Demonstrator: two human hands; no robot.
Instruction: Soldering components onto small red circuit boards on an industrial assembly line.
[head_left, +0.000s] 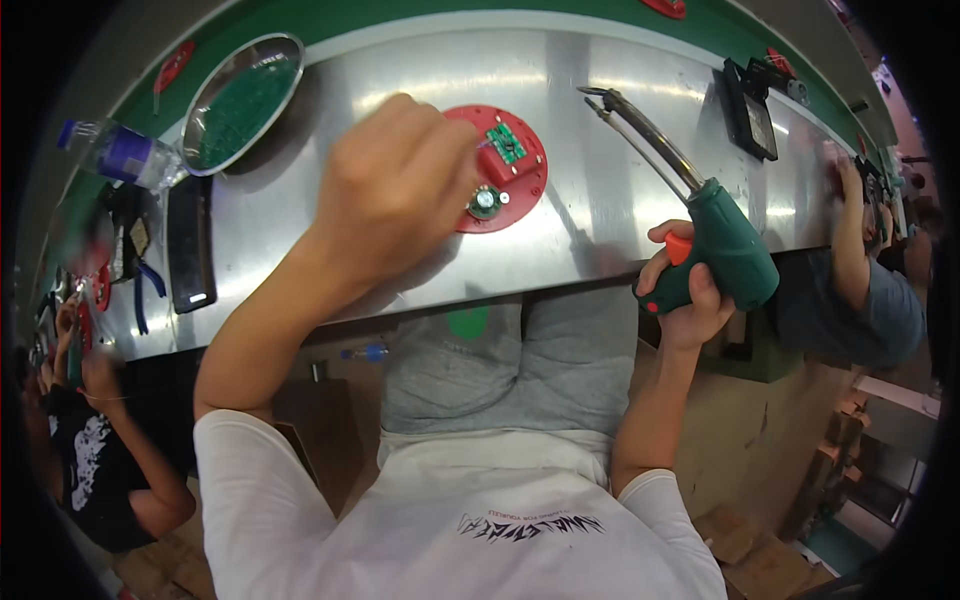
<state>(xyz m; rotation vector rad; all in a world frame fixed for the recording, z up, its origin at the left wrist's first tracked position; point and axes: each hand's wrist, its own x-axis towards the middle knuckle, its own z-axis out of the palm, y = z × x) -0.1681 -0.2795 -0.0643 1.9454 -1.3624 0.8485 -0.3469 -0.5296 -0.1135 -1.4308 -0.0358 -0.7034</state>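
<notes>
A round red plastic disc (pixel 528 196) lies on the metal bench. It carries a small green circuit board (pixel 507 144), a raised red block and a small round part (pixel 485 203) near its lower edge. My left hand (pixel 395 185) is closed over the disc's left side, fingers curled together. Whatever its fingertips pinch is hidden behind the hand. In my right hand (pixel 697 312) is a green soldering gun (pixel 735 245) with an orange trigger, gripped by the handle. Its long metal tip points up and left, above the bench and apart from the disc.
A steel bowl (pixel 296 58) of green boards stands at the back left, beside a plastic bottle (pixel 130 155). Below them lie a black phone (pixel 190 245) and blue-handled pliers (pixel 152 278). A black case (pixel 750 115) sits at the back right. Co-workers flank me on both sides.
</notes>
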